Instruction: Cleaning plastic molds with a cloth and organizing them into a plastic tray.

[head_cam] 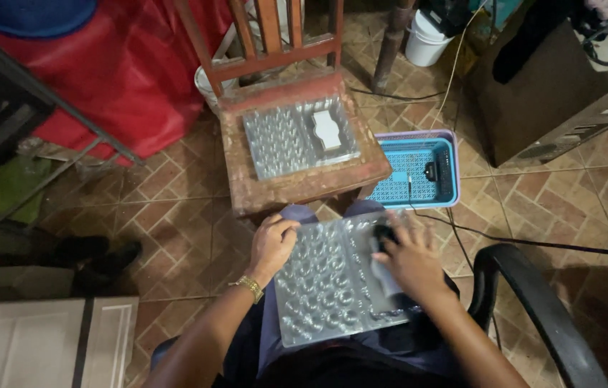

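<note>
A clear plastic blister tray (pixel 325 284) with rows of round pockets lies across my lap. My left hand (pixel 273 243) grips its upper left edge, fingers curled over the rim. My right hand (pixel 410 260) rests on the tray's right side and holds a small dark object (pixel 384 233) at its fingertips; a grey strip (pixel 384 276) lies under the palm. A second, similar clear tray (pixel 286 140) lies on the wooden chair seat (pixel 304 188) in front of me, with a white block (pixel 327 130) on it.
A blue basket (pixel 419 172) inside a purple one stands on the tiled floor right of the chair, holding small dark parts. A black chair arm (pixel 526 287) curves at my right. Red cloth (pixel 124 72), a white bucket (pixel 424 39) and a brown box (pixel 555 100) stand behind.
</note>
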